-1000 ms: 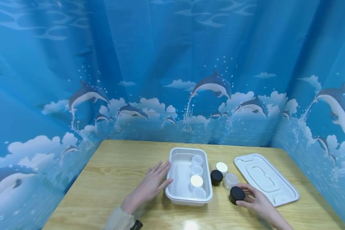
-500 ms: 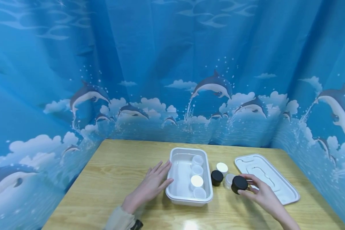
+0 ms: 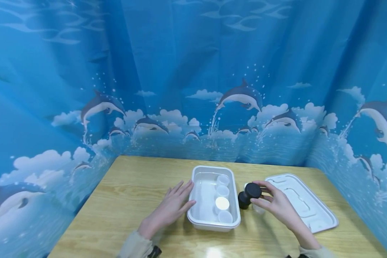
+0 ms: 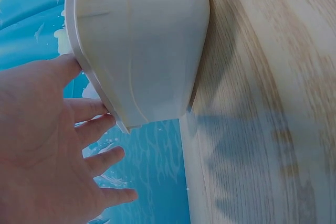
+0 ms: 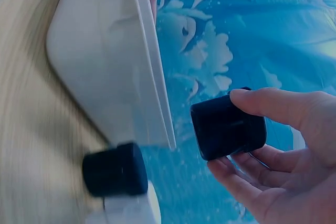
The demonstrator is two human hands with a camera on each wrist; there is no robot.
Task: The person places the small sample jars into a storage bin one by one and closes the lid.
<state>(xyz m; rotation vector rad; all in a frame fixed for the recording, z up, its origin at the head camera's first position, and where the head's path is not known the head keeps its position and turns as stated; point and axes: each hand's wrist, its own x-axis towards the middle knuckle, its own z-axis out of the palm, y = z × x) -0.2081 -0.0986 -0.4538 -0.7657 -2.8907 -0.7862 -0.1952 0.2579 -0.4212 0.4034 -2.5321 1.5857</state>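
Observation:
My right hand [image 3: 272, 200] pinches a black jar [image 5: 228, 124] between thumb and fingers, held up off the table just right of the white plastic container [image 3: 201, 226]. A second black jar [image 5: 115, 170] stands on the table beside the container, partly behind the held one in the head view. My left hand [image 3: 169, 209] has its fingers spread, with fingertips and thumb touching the container's left rim [image 4: 92, 80]. Inside the container, along its right side, several small jars stand in a row: one has a white lid [image 3: 222, 203], the others look clear, such as the nearest jar [image 3: 225, 216].
A white container lid [image 3: 304, 204] lies at the right of the wooden table [image 3: 142, 186]. Partly hidden under my right hand are a clear jar [image 3: 258, 209] and a white-lidded jar [image 5: 152, 203]. A blue dolphin-print curtain [image 3: 180, 71] hangs around the back and sides.
My right hand has lifted the black jar from the table and carried it left and away from me, over the other jars toward the container. My left hand stays at the rim.

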